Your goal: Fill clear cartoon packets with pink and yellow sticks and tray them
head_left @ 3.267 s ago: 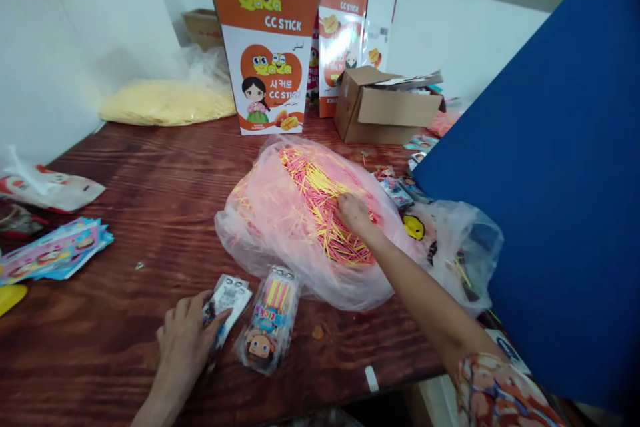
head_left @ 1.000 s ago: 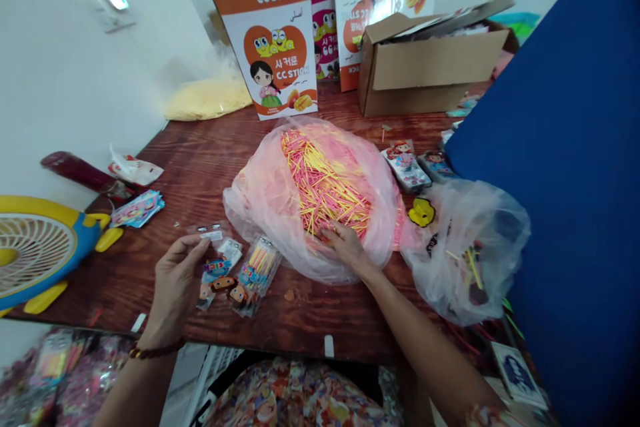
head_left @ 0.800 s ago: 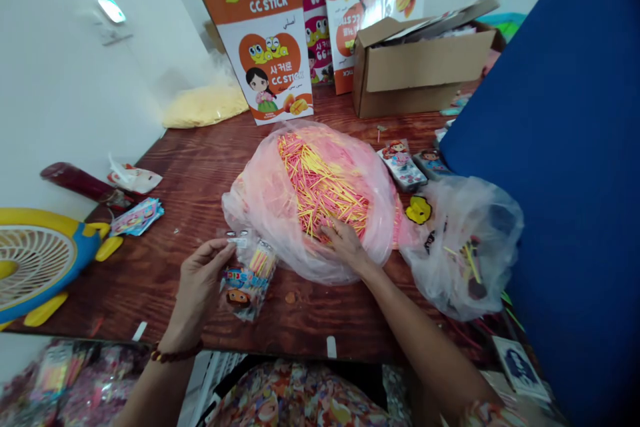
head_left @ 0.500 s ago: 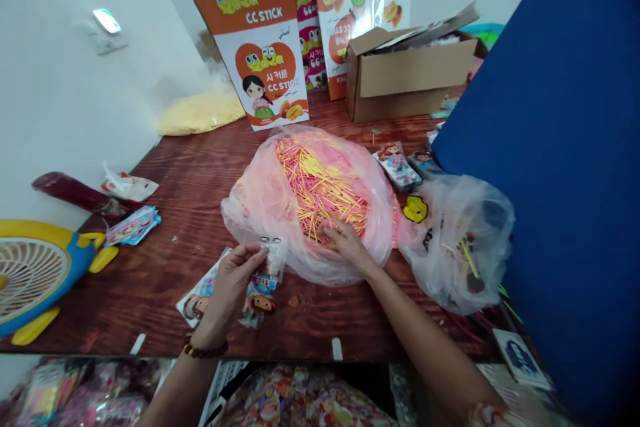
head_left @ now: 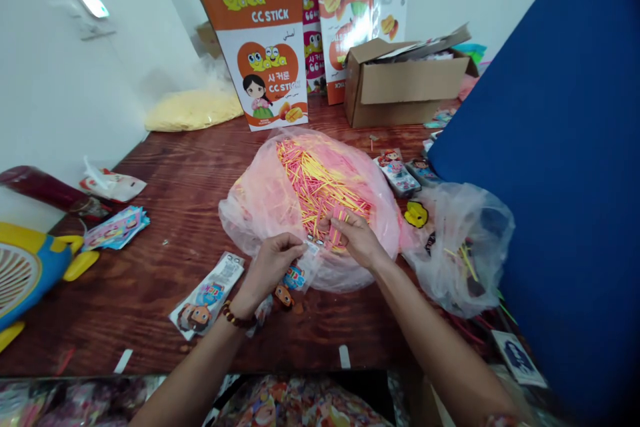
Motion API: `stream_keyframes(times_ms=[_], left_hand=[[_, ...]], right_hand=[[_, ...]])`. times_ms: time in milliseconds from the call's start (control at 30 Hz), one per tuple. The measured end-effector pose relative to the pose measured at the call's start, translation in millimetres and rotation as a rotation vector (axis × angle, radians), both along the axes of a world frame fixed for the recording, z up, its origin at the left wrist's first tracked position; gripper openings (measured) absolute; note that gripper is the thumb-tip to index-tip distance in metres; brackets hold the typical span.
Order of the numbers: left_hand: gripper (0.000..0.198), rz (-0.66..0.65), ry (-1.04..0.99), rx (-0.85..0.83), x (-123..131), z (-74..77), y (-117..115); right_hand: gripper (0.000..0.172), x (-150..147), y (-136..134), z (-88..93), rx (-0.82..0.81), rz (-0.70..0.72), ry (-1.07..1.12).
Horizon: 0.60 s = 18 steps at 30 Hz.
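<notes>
A large clear plastic bag (head_left: 260,180) lies open on the table, full of thin pink and yellow sticks (head_left: 320,177). My right hand (head_left: 357,233) is closed around a small bunch of sticks (head_left: 339,223), just over the near part of the pile. Beside it, my left hand (head_left: 277,260) pinches the top of a small clear printed packet (head_left: 295,277), whose lower part hangs over the table. Left of that hand a flat stack of similar packets (head_left: 207,297) rests on the wood.
Cartons (head_left: 270,47) and an open brown box (head_left: 405,90) stand at the back. A smaller plastic bag (head_left: 467,240) with a few sticks lies on the right, near a blue panel (head_left: 545,147). A yellow and blue fan (head_left: 30,273) is at the left edge.
My right hand has lifted a bunch of sticks from the pile. My left hand has moved right and slightly up with the packet, close to the right hand.
</notes>
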<state>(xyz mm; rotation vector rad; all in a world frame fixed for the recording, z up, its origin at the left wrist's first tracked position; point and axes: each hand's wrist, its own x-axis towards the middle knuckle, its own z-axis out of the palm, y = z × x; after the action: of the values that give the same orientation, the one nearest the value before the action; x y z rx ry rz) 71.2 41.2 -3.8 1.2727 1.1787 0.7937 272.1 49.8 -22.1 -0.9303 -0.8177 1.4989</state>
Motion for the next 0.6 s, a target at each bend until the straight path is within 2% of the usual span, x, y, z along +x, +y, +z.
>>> stream_keyframes(times_ms=[200,267,333,467,533,600], left_hand=[[0.023,-0.046,0.014,0.013,2,1.5,7],[0.023,-0.062,0.019,0.021,2,1.9,8],[0.025,-0.072,0.019,0.027,1,1.3,8],[0.032,-0.111,-0.032,0.037,-1,-2.6,6],[0.031,-0.135,-0.066,0.077,-2,-5.0,5],[0.030,-0.149,-0.086,0.137,-3,-6.7,4]], right_hand=[[0.013,-6,-8,22.8,0.267,0.107,-0.625],[0.014,-9,-10,25.6,0.360,0.091,-0.803],[0.018,-11,-10,26.3,0.417,0.081,-0.885],[0.018,-9,-11,27.5,0.368,0.098,-0.803],[0.017,-7,-11,32.2,0.300,0.023,-0.649],[0.017,-6,-11,41.4,0.240,-0.111,-0.423]])
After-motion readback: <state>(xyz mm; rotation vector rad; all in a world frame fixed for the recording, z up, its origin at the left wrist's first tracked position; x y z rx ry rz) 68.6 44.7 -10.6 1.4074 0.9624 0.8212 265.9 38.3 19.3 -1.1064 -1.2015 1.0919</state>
